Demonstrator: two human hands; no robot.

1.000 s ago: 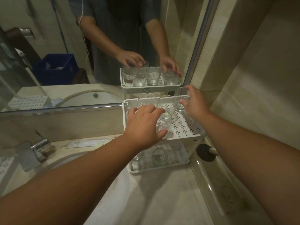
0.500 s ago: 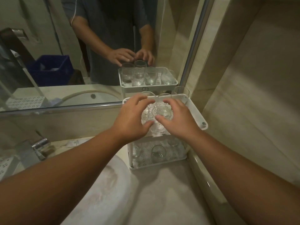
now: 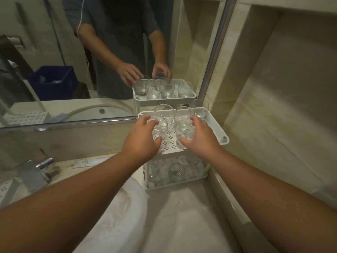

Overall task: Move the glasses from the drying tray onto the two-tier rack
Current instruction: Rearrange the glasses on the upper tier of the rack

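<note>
A pale stone counter (image 3: 182,216) runs under a wall mirror (image 3: 54,61), and the white two-tier rack (image 3: 221,136) stands on it in the corner. On the rack's top shelf your left hand (image 3: 141,141) wraps a front glass (image 3: 160,127) and your right hand (image 3: 202,139) wraps its neighbour (image 3: 184,132) — three more stand behind. Further glasses — among them a lower glass (image 3: 176,171) — sit on the bottom shelf.

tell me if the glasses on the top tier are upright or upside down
Upright: the back three glasses on the top tier show open rims facing up.
</note>
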